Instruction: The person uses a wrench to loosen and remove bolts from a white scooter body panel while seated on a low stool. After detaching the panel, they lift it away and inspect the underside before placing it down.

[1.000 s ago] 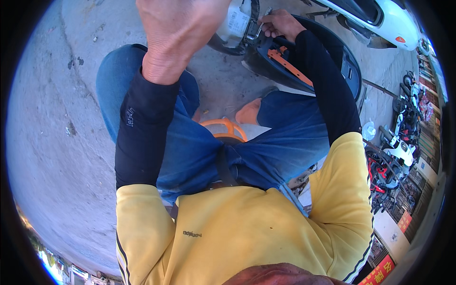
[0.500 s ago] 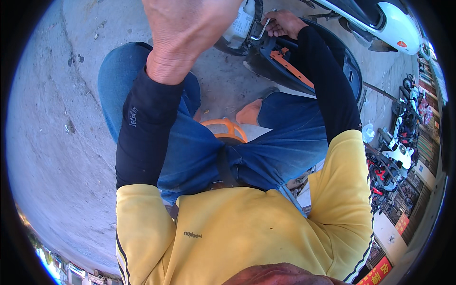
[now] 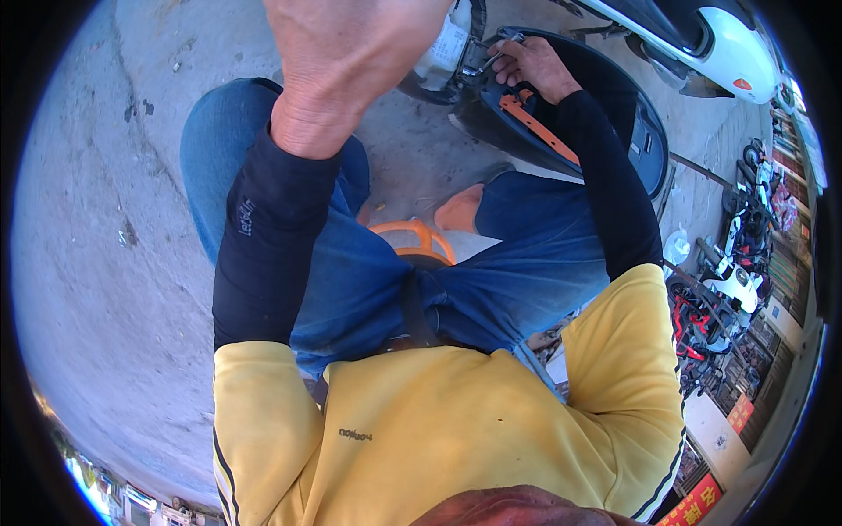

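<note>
My right hand point(image 3: 537, 68) is closed on a slim, shiny metal wrench point(image 3: 485, 63), whose exact type is hard to make out. The tool's far end meets the dark bracket beside a rounded white-and-black part point(image 3: 445, 54). Below that hand lies an open black scooter under-seat tub point(image 3: 645, 145) with an orange strip point(image 3: 542, 127) inside it. My left hand point(image 3: 355, 53) looms large at the top edge, near the white part. Its fingers run out of the picture, so what they do is hidden.
A white scooter point(image 3: 737, 53) stands at the upper right. Between my knees is an orange ring-shaped frame point(image 3: 417, 232). Parked motorbikes point(image 3: 737, 285) line the right side, with a clear plastic bag point(image 3: 676, 245) nearer me. Grey concrete point(image 3: 105, 289) spreads across the left.
My right hand has swung a little toward me and to the right, its fingers still on the wrench. The right elbow has dropped closer to my body. My left hand has hardly moved.
</note>
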Motion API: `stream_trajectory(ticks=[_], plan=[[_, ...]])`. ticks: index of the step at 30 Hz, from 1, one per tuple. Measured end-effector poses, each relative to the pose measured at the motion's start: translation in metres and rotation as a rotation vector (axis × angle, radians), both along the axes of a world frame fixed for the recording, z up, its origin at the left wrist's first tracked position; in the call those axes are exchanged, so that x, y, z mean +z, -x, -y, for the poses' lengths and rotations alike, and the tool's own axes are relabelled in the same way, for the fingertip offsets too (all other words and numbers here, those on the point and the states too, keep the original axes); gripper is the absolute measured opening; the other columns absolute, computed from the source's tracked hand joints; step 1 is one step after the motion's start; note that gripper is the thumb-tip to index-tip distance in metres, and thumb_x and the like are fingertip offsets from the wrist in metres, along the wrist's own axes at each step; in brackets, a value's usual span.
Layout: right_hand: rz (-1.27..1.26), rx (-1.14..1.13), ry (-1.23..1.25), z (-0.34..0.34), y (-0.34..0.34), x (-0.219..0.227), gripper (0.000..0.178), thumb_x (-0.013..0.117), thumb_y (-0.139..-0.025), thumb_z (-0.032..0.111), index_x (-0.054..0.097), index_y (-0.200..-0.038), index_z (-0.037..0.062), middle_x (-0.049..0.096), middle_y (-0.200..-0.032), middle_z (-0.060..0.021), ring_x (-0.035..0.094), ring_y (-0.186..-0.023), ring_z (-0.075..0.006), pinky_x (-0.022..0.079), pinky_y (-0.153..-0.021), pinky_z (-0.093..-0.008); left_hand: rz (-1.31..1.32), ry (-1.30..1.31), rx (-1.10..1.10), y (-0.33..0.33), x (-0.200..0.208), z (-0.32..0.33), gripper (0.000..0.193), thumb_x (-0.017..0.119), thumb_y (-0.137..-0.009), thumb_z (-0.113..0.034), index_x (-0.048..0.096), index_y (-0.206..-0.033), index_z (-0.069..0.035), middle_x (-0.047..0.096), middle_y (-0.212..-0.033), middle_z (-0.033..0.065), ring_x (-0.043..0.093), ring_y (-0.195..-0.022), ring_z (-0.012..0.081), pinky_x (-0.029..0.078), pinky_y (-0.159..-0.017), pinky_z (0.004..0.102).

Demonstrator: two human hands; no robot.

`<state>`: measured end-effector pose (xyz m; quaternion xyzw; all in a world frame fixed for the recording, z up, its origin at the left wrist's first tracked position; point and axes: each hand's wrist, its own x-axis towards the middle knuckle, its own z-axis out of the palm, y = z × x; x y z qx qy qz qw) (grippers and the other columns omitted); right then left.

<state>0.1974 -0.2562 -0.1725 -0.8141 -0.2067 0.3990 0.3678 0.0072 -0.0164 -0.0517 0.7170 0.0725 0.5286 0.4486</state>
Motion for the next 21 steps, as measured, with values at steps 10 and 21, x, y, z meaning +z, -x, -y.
stream_trajectory(ticks=[10,21], plan=[[0.207,0.016,0.038,-0.005,0.044,0.013,0.035,0.057,-0.106,0.028,0.07,-0.103,-0.0045,0.07,-0.084,-0.0085,0.068,-0.072,-0.0138,0.058,-0.072,-0.0291,0.059,-0.017,-0.038,-0.004,-0.007,-0.002,0.063,0.066,-0.074,-0.005,0.043,-0.131,0.005,0.055,-0.112,0.0142,0.054,-0.105,0.0239,0.044,-0.098,0.0357],[1.058,0.669,0.047,0.02,0.104,-0.026,0.025,0.062,-0.096,0.014,0.063,-0.116,0.0002,0.065,-0.098,-0.0163,0.069,-0.088,-0.0316,0.057,-0.071,-0.0403,0.05,0.042,-0.039,-0.004,-0.004,0.001,0.064,0.066,-0.073,-0.006,0.044,-0.132,0.005,0.055,-0.115,0.0157,0.055,-0.107,0.0249,0.044,-0.1,0.0364]])
